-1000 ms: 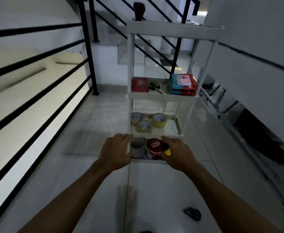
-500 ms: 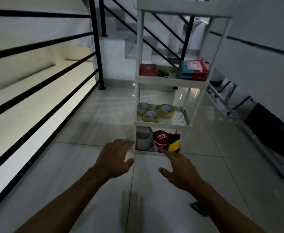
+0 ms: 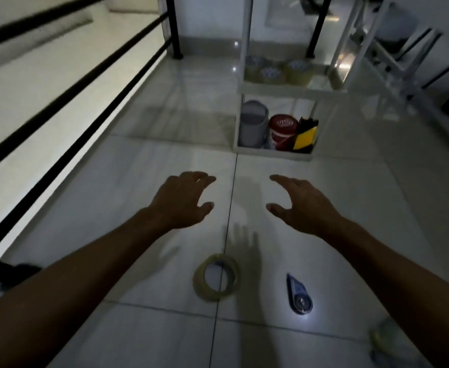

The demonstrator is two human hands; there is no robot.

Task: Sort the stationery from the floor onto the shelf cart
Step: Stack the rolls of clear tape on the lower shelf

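Tape roll (image 3: pixel 216 278) below empty grips (image 3: pixel 183 200)

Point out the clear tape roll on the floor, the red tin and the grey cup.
clear tape roll (image 3: pixel 201 285), head view, left side of ring
red tin (image 3: pixel 282 128), head view, front wall
grey cup (image 3: pixel 252 126), head view, side wall

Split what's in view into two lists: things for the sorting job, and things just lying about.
Job: tape roll on the floor; correction-tape dispenser; shelf cart; tape rolls shelved on it; both empty hands, left, right.

Lying about: black railing; folded metal frame.
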